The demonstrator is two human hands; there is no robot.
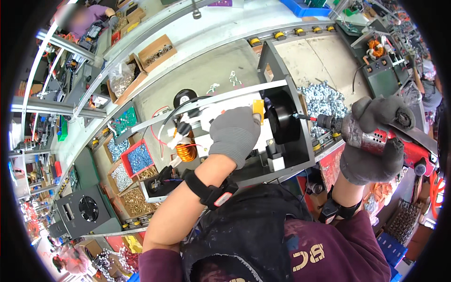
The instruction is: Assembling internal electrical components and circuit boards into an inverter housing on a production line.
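My right hand point(373, 155), in a grey glove, is wrapped round a red power screwdriver point(380, 139). Its bit points left, against the end wall of a dark metal housing point(300, 136), beside a round black fan point(282, 117). My left hand point(237, 134), also gloved, reaches into the housing with its fingers curled in. Its thumb side touches a yellow block point(258, 108) next to a white part. What the fingers grip underneath is hidden. A copper-wound coil point(186, 149) with wires lies to the left of this hand.
Silvery screws point(324, 101) are heaped behind the screwdriver. At left stand bins of small fasteners, one a red tray point(139, 159), and a dark panel with a fan point(88, 209). Another unit with a coil point(376, 49) stands far right. A person in purple point(94, 16) works far left.
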